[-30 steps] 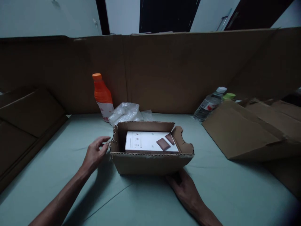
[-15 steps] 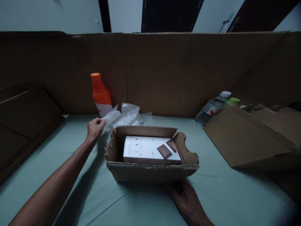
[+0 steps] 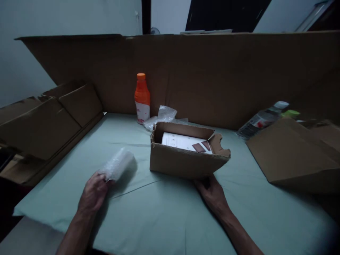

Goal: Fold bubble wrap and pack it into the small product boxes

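Note:
My left hand (image 3: 92, 193) is closed around one end of a loosely rolled piece of clear bubble wrap (image 3: 118, 165), above the green cloth to the left. My right hand (image 3: 212, 194) grips the lower front edge of an open cardboard box (image 3: 183, 161); its fingertips are hidden under the box. Inside lies a white carton (image 3: 179, 140) with brown squares printed on it. The box has rough-cut rims and a curved notch at its right end. More crumpled bubble wrap (image 3: 166, 113) lies behind the box's left corner.
An orange-capped bottle (image 3: 142, 97) stands against the tall cardboard wall (image 3: 212, 78). A clear bottle (image 3: 261, 120) leans at the right, behind a large cardboard box (image 3: 294, 156). Another cardboard box (image 3: 45, 124) borders the left side of the green cloth (image 3: 151, 219).
My left hand has drawn a piece of bubble wrap away from the pile, back towards me. My right hand remains at the box's lower edge. The view has shifted left.

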Motion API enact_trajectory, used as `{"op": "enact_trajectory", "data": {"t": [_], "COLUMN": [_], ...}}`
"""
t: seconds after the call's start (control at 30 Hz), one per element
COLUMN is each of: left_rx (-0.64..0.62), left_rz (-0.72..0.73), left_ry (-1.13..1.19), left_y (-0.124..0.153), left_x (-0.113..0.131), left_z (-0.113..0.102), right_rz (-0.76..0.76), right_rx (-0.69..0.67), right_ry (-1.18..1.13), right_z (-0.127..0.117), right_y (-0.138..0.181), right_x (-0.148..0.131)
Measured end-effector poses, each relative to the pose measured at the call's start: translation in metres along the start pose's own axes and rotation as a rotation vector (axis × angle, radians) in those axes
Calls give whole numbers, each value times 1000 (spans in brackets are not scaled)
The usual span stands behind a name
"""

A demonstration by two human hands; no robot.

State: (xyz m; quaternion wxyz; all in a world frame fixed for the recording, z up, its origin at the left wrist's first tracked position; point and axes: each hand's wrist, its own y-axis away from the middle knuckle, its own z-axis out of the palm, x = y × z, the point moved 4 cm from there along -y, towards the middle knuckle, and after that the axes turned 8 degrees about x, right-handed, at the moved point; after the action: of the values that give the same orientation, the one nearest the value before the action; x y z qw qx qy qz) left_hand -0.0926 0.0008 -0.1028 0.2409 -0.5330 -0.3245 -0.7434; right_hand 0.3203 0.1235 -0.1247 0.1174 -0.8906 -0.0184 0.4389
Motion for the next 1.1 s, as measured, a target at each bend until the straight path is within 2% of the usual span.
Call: {"op": "enact_trajectory", "data": {"t": [0.07,0.13,0.2,0.27,0.33,0.4,0.47,0.57,0.63,0.73,0.8,0.87,0.93,1.0,1.1], "left_rx": [-169,-420,-611,-666,-626,-575,-535,-493,-492,-655,-738,-662,-512,-446,-483], "left_rz": [323,709,1048,1259,1333,1296,1188,1026,985,987,918,755,556,434,447], "left_ry": [-301,-566,-711,-788,-839,-846,-800,-735,-731,-706,-659,-596,-543,-528,-575], "left_y": [21,45,65,74,73,67,64,69,82,106,114,109,97,86,78], "left_x": [-7,-14,-22,-26,-25,-22,-19,-21,-25,-32,-33,-32,-31,-32,-35], "left_z": [1,10,16,12,3,-8,-16,-14,-2,19,24,20,10,2,3], "right_rz": [-10,-26,-52,-76,-96,-134,-203,-353,-457,-543,-575,-634,-687,-696,-669], "right_rx": [5,2,-23,-45,-47,-7,55,58,-59,-311,-455,-565,-647,-711,-736], "right_ry": [14,22,27,43,69,109,133,79,14,-8,25,61,86,94,78], "right_z": [1,1,0,-5,-15,-27,-36,-26,0,50,75,85,80,65,40], "right_y": [0,0,2,7,16,28,41,55,61,65,70,79,91,106,129], "right_x": [-3,-6,-7,-7,-7,-11,-23,-57,-87,-126,-140,-146,-143,-135,-121]}}
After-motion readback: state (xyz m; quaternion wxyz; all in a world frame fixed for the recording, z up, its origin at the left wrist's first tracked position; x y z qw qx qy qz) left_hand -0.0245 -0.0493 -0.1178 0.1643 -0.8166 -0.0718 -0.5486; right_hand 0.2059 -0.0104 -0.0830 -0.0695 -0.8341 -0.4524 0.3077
